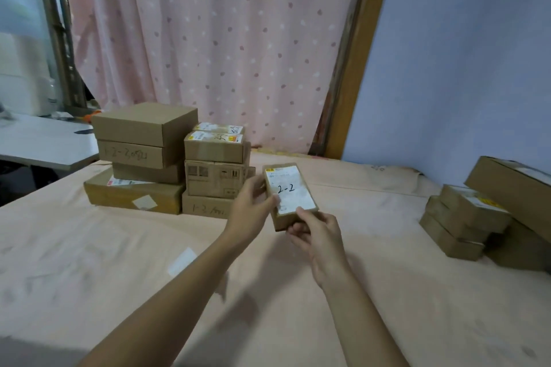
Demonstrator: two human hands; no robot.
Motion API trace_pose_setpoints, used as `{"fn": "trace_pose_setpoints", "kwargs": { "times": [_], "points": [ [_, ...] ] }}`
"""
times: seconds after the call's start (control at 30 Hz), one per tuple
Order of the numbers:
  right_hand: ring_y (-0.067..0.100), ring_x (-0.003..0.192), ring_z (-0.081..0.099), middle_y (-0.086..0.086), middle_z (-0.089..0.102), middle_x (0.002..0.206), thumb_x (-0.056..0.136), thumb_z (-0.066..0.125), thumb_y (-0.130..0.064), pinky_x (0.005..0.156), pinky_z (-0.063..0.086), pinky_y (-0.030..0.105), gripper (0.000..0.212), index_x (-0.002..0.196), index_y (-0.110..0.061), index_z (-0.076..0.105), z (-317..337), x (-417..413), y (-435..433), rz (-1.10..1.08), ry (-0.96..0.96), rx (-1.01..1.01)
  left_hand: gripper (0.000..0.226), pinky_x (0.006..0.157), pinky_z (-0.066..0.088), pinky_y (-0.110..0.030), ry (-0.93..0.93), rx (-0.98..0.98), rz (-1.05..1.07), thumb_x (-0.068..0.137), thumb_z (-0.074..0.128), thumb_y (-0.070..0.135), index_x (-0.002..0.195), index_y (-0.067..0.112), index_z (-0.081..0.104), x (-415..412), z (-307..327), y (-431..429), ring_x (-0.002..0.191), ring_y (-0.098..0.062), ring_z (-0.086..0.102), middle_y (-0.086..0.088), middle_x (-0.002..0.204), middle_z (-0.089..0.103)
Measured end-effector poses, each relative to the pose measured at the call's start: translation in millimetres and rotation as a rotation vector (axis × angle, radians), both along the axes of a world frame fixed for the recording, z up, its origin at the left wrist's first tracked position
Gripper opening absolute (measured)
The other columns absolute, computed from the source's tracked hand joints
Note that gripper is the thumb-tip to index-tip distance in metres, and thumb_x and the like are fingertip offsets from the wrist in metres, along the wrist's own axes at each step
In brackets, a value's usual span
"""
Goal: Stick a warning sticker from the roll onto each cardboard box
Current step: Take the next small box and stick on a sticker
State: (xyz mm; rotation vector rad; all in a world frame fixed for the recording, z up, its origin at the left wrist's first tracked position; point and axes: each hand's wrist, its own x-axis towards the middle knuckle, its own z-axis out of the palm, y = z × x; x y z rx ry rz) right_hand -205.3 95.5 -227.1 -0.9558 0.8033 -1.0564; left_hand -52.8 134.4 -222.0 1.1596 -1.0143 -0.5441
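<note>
A small cardboard box point(290, 185) with a white label marked "2-2" is held above the table, near the middle of the view. My left hand point(253, 205) grips its left side, thumb on the label's edge. My right hand point(316, 232) holds its near end from below, fingers curled round the corner. A stack of several cardboard boxes point(167, 158) stands at the back left; two of its top boxes carry yellow stickers point(234, 138). No sticker roll is visible.
More cardboard boxes point(474, 217) are piled at the right edge. The table is covered with a peach cloth point(119, 262); a pale paper strip point(182, 261) lies on it. A pink curtain hangs behind, and a white table point(38, 140) stands at far left.
</note>
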Motion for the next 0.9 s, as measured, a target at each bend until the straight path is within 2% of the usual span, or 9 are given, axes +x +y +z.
{"fn": "trace_pose_setpoints", "kwargs": {
  "times": [0.1,0.17,0.27,0.33,0.43,0.5,0.67,0.9],
  "points": [
    [0.023,0.072,0.061,0.017,0.061,0.076,0.09,0.075,-0.014,0.076,0.064,0.038,0.04,0.122,0.003,0.057,-30.7,-12.2,9.7,-0.056,0.015,0.07,0.037,0.098,0.051,-0.032,-0.054,0.151,0.017,0.085,0.069,0.02,0.121,0.022,0.064,-27.0,-33.2,11.7,0.113,-0.004,0.064,0.01,0.118,0.071],
    [0.024,0.073,0.062,0.016,0.06,0.074,0.091,0.074,-0.016,0.074,0.064,0.036,0.036,0.119,0.003,0.062,-45.4,-20.0,16.2,-0.064,0.052,0.094,0.038,0.099,0.052,-0.038,-0.069,0.238,0.023,0.08,0.068,0.031,0.118,0.026,0.066,-34.9,-50.3,17.7,0.108,-0.004,0.066,0.012,0.113,0.072],
    [0.026,0.077,0.071,0.016,0.068,0.077,0.09,0.076,-0.023,0.074,0.065,0.036,0.033,0.113,-0.003,0.063,-59.9,-30.0,27.5,-0.05,0.194,0.092,0.035,0.099,0.052,-0.039,-0.123,0.34,0.04,0.084,0.068,0.025,0.119,0.024,0.068,-38.1,-63.6,24.9,0.107,-0.005,0.066,0.013,0.114,0.071],
    [0.028,0.079,0.077,0.018,0.075,0.084,0.088,0.078,-0.03,0.073,0.065,0.038,0.04,0.114,-0.007,0.059,-68.4,-34.3,31.8,-0.029,0.3,0.086,0.033,0.097,0.053,-0.038,-0.198,0.39,0.054,0.087,0.068,0.021,0.12,0.021,0.068,-38.8,-64.7,27.6,0.107,-0.009,0.067,0.009,0.115,0.072],
    [0.029,0.073,0.077,0.02,0.076,0.083,0.086,0.078,-0.036,0.068,0.065,0.039,0.05,0.12,-0.006,0.055,-74.9,-38.1,34.9,0.031,0.398,0.074,0.031,0.096,0.053,-0.036,-0.335,0.46,0.073,0.092,0.067,0.021,0.122,0.014,0.067,-39.2,-63.5,32.5,0.106,-0.015,0.067,0.001,0.122,0.07],
    [0.026,0.066,0.074,0.019,0.075,0.08,0.087,0.077,-0.033,0.065,0.064,0.038,0.048,0.119,-0.005,0.054,-74.7,-39.2,37.1,0.037,0.435,0.054,0.034,0.097,0.051,-0.037,-0.402,0.498,0.093,0.092,0.067,0.023,0.125,0.014,0.065,-38.0,-63.7,37.5,0.109,-0.018,0.065,-0.001,0.126,0.068],
    [0.022,0.046,0.052,0.011,0.067,0.07,0.089,0.07,-0.027,0.05,0.05,0.033,0.04,0.121,-0.015,0.048,-71.2,-41.2,42.4,-0.006,0.516,-0.042,0.042,0.092,0.049,-0.031,-0.577,0.526,0.012,0.094,0.066,0.03,0.133,0.017,0.058,-31.7,-45.2,64.7,0.107,-0.017,0.064,0.007,0.126,0.06],
    [0.017,0.049,0.062,-0.002,0.073,0.068,0.09,0.062,-0.029,0.053,0.049,0.032,0.029,0.116,-0.029,0.048,-65.3,-35.7,51.4,-0.07,0.627,-0.3,0.03,0.092,0.052,-0.03,-0.794,0.516,0.031,0.092,0.072,0.03,0.12,0.022,0.068,13.4,-19.5,112.8,0.103,-0.007,0.062,0.008,0.119,0.066]
  ]
}}
